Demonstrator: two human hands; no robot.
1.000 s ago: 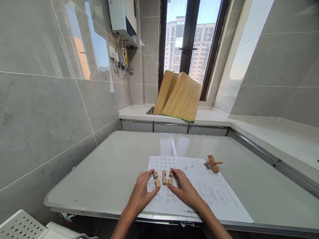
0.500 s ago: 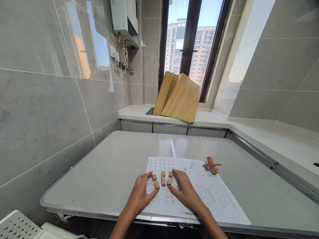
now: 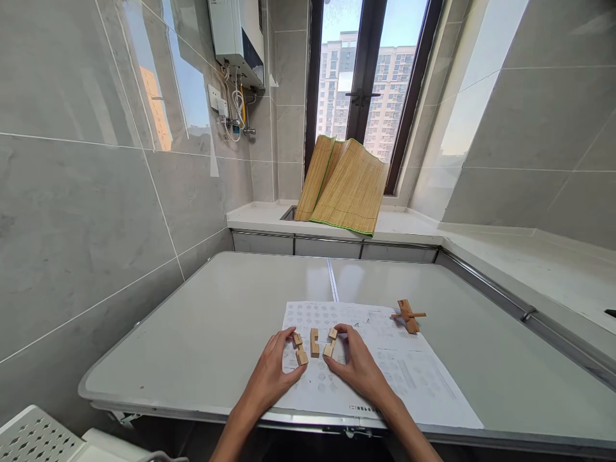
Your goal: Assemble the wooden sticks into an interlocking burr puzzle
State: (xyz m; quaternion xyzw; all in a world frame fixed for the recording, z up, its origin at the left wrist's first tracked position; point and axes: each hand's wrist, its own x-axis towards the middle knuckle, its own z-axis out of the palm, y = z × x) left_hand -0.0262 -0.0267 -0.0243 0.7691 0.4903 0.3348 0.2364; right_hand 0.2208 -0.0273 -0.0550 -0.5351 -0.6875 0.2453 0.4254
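Note:
My left hand (image 3: pixel 274 366) pinches a notched wooden puzzle piece (image 3: pixel 301 355) end to end between thumb and fingers, over the left part of a printed paper sheet (image 3: pixel 346 398). My right hand (image 3: pixel 357 362) grips a similar notched wooden piece (image 3: pixel 330 347) the same way, its upper end tilted to the right. Between the two hands a third notched wooden piece (image 3: pixel 314 343) lies on the paper, touched by neither. On the sheet's far right edge rests a darker assembled wooden cross-shaped puzzle (image 3: pixel 408 316).
The sheet lies on a white folding table (image 3: pixel 183 346) with a seam down its middle. Behind it runs a white ledge (image 3: pixel 409 221) with a bamboo mat (image 3: pixel 346 186) leaning at the window. A white perforated plastic seat (image 3: pixel 36 436) stands at the lower left.
The piece in my right hand has turned, its upper end swinging slightly right. My left hand and the middle piece stay nearly still. The camera view has shifted a little.

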